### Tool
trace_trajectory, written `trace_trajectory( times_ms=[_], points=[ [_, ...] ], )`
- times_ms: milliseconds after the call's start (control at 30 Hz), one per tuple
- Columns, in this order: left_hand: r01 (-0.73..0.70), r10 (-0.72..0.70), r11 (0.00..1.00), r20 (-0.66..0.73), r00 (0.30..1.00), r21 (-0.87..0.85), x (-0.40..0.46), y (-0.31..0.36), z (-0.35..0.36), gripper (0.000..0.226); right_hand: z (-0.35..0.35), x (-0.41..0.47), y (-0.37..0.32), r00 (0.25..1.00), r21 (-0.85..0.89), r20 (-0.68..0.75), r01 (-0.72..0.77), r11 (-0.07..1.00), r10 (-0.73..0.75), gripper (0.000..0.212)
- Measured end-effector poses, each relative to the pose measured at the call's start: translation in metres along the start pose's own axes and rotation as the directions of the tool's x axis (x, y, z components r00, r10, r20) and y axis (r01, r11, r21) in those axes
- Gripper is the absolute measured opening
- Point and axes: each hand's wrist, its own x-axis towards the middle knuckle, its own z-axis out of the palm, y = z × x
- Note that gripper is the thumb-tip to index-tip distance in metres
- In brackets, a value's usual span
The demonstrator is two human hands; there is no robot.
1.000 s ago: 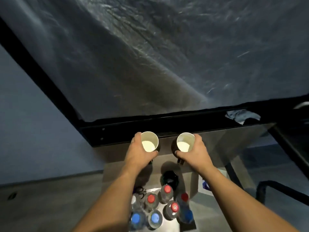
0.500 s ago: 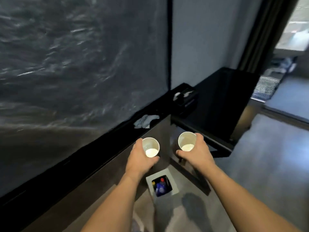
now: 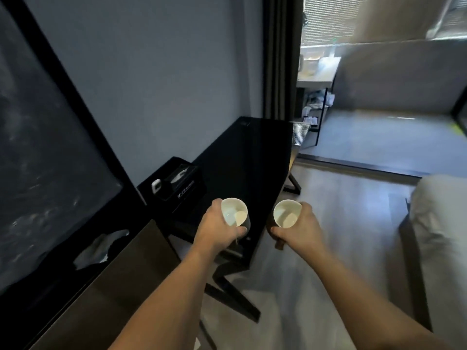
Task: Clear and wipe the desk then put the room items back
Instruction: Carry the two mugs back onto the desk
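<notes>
My left hand (image 3: 217,229) is closed around a dark mug with a white inside (image 3: 234,215), held in the air over the near end of the black glossy desk (image 3: 252,157). My right hand (image 3: 298,229) grips a second mug of the same kind (image 3: 286,217), just past the desk's right edge, above the floor. Both mugs are upright and look empty. The desk top is bare apart from a black tray (image 3: 174,183) with small items at its near left corner.
A large dark screen (image 3: 50,157) leans on the wall at left, with a crumpled cloth (image 3: 101,248) on the ledge below it. White bedding (image 3: 442,236) lies at right. Dark curtains (image 3: 280,56) and a raised platform with a small table stand at the back.
My view has swung right, from the screen and a box of bottles below to the black desk. Both hands have kept their mugs and carried them toward the desk.
</notes>
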Motion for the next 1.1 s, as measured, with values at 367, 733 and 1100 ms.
trace_trajectory(
  times_ms=[367, 733, 1100],
  points=[
    [-0.041, 0.048, 0.998, 0.136, 0.99, -0.051, 0.218, 0.092, 0.106, 0.086, -0.08, 0.213, 0.025, 0.986, 0.001, -0.089, -0.14, 0.99, 0.139, 0.083],
    [-0.027, 0.035, 0.998, 0.149, 0.988, -0.06, 0.39, 0.17, 0.184, 0.083, -0.088, 0.412, 0.043, 0.986, 0.012, 0.055, -0.155, 0.988, 0.154, 0.084],
    [0.319, -0.32, 0.947, -0.161, 0.933, -0.037, 0.485, 0.104, 0.146, 0.086, 0.003, 0.621, -0.012, 0.849, -0.079, 0.523, 0.142, 0.987, -0.08, 0.1]
  ],
)
